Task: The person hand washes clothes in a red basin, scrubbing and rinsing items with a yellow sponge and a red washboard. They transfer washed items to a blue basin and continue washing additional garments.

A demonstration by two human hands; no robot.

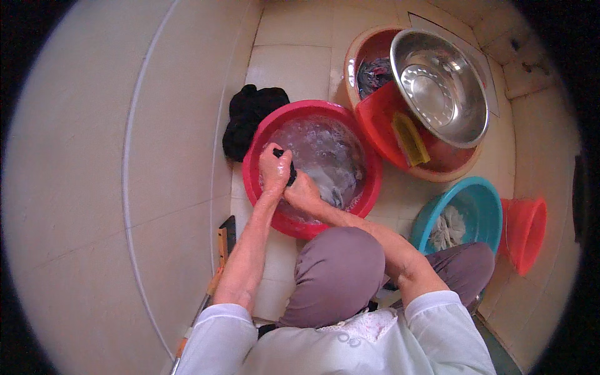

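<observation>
Both my hands are over the left side of a red plastic basin (375, 178) of cloudy, soapy water. My left hand (275, 168) is closed on a small black cloth (292, 174), which shows between the fingers and beside the knuckles. Just to its right and a little lower, my right hand (302, 191) grips the lower part of the same cloth. Pale grey fabric (335, 180) lies partly under the water. A heap of black cloth (253, 117) rests on the tiled floor against the basin's upper left rim.
At upper right, a steel bowl (431, 93) leans over a large orange-brown tub (352, 65) with wet clothes, a red basin and a yellow object (410, 140). A teal basin (492, 206) holds pale cloth; a red bucket (518, 234) is beside it. A long handle (213, 281) stands left.
</observation>
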